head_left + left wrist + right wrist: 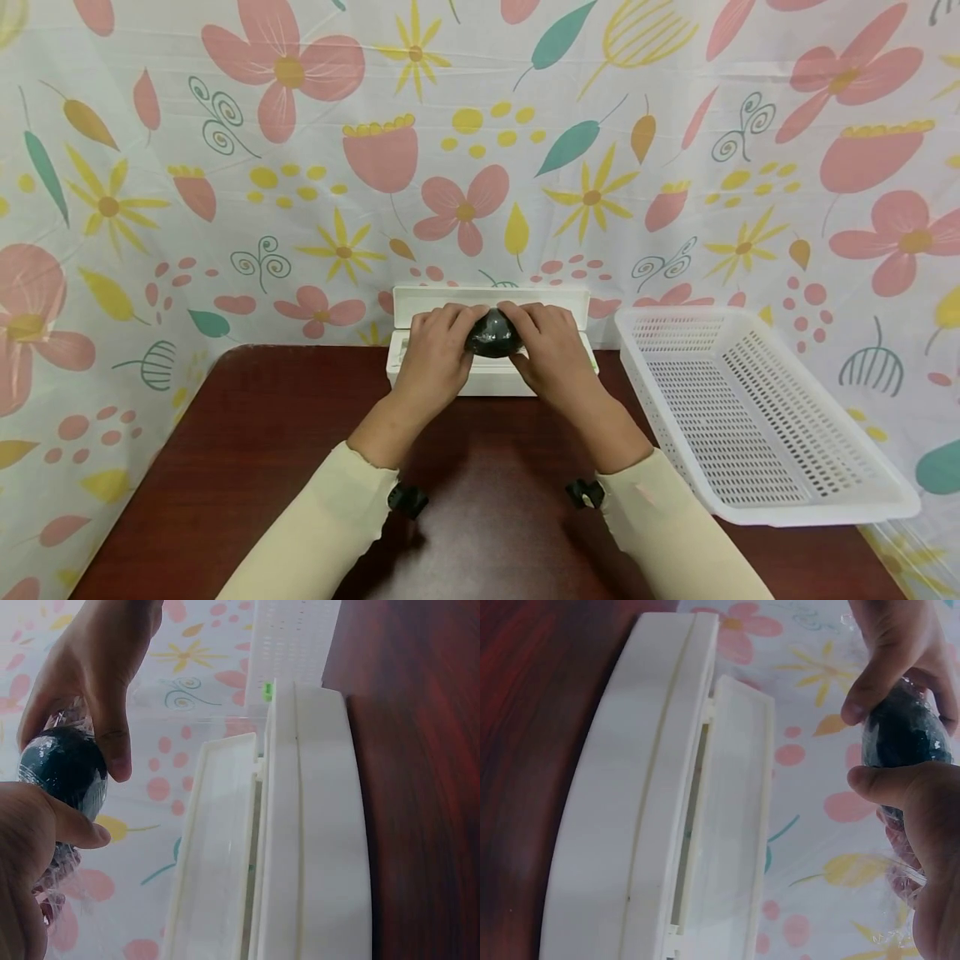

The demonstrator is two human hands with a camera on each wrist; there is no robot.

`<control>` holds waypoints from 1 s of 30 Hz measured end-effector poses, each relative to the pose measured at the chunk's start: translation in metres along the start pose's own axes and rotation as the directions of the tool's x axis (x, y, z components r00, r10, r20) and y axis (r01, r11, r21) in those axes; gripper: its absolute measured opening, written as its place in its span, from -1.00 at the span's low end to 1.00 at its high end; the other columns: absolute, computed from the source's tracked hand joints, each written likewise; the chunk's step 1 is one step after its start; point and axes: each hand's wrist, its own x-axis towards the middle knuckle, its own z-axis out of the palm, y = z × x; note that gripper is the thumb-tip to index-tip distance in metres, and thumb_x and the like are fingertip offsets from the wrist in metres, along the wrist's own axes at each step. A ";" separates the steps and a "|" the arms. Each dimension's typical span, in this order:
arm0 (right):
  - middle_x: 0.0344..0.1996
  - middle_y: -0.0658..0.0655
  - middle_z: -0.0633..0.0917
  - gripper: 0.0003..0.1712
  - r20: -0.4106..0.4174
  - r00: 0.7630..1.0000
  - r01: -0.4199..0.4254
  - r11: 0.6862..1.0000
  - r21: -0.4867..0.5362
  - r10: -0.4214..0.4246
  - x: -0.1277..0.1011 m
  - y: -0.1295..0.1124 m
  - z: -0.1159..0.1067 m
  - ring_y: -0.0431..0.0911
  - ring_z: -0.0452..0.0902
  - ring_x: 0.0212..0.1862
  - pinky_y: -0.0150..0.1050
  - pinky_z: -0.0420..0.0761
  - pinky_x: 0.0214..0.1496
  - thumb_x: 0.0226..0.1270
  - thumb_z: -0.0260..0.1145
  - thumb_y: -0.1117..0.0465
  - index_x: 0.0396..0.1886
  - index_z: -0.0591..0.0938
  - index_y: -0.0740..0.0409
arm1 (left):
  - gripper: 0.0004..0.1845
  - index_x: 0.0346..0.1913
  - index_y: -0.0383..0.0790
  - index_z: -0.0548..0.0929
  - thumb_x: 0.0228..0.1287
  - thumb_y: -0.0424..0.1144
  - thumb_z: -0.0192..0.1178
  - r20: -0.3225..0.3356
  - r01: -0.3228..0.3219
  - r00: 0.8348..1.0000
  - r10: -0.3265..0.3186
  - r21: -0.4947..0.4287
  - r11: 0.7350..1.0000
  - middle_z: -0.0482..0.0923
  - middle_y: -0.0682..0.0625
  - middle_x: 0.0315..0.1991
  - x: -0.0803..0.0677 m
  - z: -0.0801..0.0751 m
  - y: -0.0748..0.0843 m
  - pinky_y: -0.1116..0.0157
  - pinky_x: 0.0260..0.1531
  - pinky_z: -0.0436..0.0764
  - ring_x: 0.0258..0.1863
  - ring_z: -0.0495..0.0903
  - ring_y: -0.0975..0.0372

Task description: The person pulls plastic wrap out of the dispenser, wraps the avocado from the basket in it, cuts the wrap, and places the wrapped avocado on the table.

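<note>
**Both hands on a wrapped dark ovoid above the white dispenser box**

Dark egg-shaped object held between the two hands, raised just over the open white dispenser box at the far edge of the table; long axis in the head view runs roughly left to right, from one hand to the other; the right wrist view shows one narrower end, though which hand it points toward I cannot tell for sure.

Surface very dark green to black, glossy, wrapped in clear film; crinkled film bunches out past the object in both wrist views.

Left hand curled round the object's left end, thumb and fingertips pinching it; right hand likewise curled round the right end, thumb pressed on the near side; both grips closed on the object, neither hand slack.

Box is long and narrow, its lid tipped up behind the hands against the backdrop; a small green tab shows at one end in the left wrist view; the hands hide most of the box's inside from the head view.

White perforated basket sits at the right of the table, well apart from the hands, its outer edge overhanging; floral cloth hangs behind and around; cream sleeves cover both forearms.
</note>
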 end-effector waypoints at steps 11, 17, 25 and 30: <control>-0.13 0.23 0.63 -0.10 0.015 1.000 -0.010 1.000 0.010 0.010 0.006 -0.005 -0.013 0.21 0.59 -0.10 0.13 0.54 -0.01 -0.15 0.64 0.43 0.27 0.46 0.12 | -0.49 0.20 -0.05 0.56 0.20 -0.47 0.33 -0.013 -0.013 1.000 0.013 -0.003 1.000 0.62 -0.02 -0.04 0.003 -0.010 0.005 0.02 -0.01 0.52 -0.02 0.66 0.06; -0.13 0.24 0.63 -0.10 0.010 1.000 -0.008 1.000 0.014 0.007 0.008 -0.008 -0.019 0.22 0.60 -0.11 0.15 0.55 -0.02 -0.16 0.65 0.45 0.26 0.46 0.12 | -0.48 0.20 -0.06 0.57 0.18 -0.49 0.33 -0.027 -0.019 0.999 0.019 -0.014 1.000 0.62 -0.02 -0.03 0.004 -0.017 0.008 0.01 -0.01 0.52 -0.01 0.66 0.05; -0.15 0.24 0.63 -0.12 -0.012 1.000 0.013 1.000 0.026 -0.013 0.009 -0.009 -0.024 0.21 0.59 -0.12 0.13 0.55 -0.05 -0.15 0.62 0.47 0.25 0.47 0.12 | -0.49 0.19 -0.06 0.58 0.19 -0.49 0.33 -0.029 -0.031 0.999 0.031 -0.020 0.999 0.63 0.00 -0.05 0.004 -0.023 0.011 0.03 -0.02 0.51 -0.02 0.66 0.07; -0.17 0.24 0.63 -0.11 -0.028 0.999 0.030 0.999 0.031 -0.029 0.009 -0.011 -0.029 0.20 0.59 -0.14 0.10 0.55 -0.08 -0.18 0.62 0.48 0.24 0.49 0.14 | -0.46 0.18 -0.06 0.58 0.13 -0.51 0.35 -0.026 -0.039 0.999 0.038 -0.037 0.999 0.63 0.00 -0.07 0.004 -0.027 0.014 0.04 -0.04 0.51 -0.06 0.67 0.06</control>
